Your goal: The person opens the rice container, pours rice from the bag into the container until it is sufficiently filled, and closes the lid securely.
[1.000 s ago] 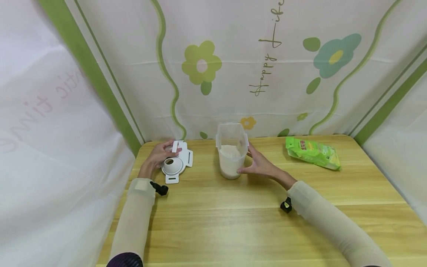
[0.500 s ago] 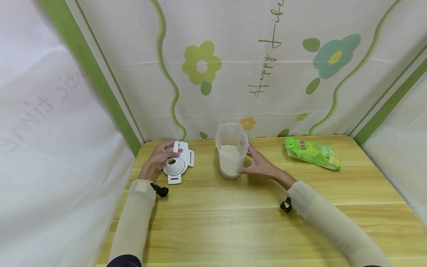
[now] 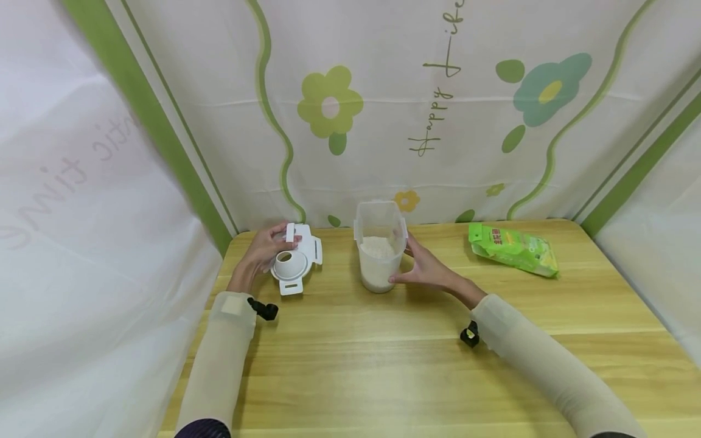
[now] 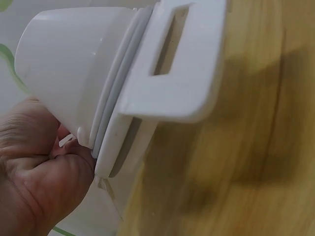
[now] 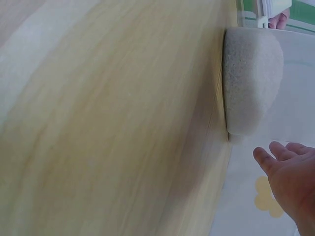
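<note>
In the head view my left hand [image 3: 263, 252] grips a white container lid [image 3: 303, 250] at the table's back left. The lid has a round spout and slotted side tabs; the left wrist view shows its spout [image 4: 74, 59] sideways, a grey ring at its base, and the tilted lid close over the table. A clear plastic container [image 3: 379, 222] stands upright near the back middle, about half full of white rice-like grains [image 3: 379, 264]. My right hand [image 3: 429, 267] is at its right side, thumb low at the front and fingers partly hidden behind; extended fingertips [image 5: 263, 156] reach its wall.
A green bag [image 3: 515, 250] with yellow parts lies at the table's back right. The wooden table [image 3: 361, 359] ends at a patterned white curtain [image 3: 219, 121] behind it. Both wrists carry small black cameras.
My left hand has lifted and tilted the lid slightly, moving it a little to the right. The right hand and the container have stayed where they were.
</note>
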The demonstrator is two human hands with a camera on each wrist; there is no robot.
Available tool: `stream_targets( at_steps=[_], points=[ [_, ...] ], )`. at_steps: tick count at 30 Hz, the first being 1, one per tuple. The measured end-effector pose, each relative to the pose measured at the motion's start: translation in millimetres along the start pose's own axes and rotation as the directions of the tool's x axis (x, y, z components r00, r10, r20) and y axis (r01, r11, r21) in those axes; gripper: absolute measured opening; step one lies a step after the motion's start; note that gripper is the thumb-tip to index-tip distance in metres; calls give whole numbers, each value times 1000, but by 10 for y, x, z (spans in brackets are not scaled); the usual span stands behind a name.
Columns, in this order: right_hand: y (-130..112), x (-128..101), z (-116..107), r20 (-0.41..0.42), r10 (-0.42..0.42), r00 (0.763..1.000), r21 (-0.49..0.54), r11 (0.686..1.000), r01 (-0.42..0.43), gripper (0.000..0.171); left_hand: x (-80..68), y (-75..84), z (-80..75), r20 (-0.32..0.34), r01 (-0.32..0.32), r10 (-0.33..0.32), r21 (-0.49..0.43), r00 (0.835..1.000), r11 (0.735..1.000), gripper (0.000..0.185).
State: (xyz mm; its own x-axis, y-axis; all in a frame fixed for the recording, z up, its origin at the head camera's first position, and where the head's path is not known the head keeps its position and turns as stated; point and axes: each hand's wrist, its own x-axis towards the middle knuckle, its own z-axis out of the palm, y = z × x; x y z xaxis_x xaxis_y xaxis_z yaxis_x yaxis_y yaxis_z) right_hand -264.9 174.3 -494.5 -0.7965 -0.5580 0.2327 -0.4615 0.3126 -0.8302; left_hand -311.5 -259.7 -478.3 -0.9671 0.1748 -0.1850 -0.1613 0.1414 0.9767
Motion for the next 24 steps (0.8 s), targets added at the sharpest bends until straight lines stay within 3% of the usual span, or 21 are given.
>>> stream_targets(
  at_steps=[8, 17, 24],
  points=[
    [-21, -1, 0, 2, 22, 1000, 8, 1000, -22, 136, -14, 196, 63, -42, -13, 17, 95, 999, 995, 83],
    [31, -7, 11, -5, 31, 1000, 26, 999, -30, 130, -36, 426, 171, -35, -38, 38, 13, 999, 999, 87],
    [24, -11, 3, -3, 51, 999, 38, 998, -50, 132, -77, 652, 275, -13, -85, 85, 6, 996, 996, 85]
  ],
)
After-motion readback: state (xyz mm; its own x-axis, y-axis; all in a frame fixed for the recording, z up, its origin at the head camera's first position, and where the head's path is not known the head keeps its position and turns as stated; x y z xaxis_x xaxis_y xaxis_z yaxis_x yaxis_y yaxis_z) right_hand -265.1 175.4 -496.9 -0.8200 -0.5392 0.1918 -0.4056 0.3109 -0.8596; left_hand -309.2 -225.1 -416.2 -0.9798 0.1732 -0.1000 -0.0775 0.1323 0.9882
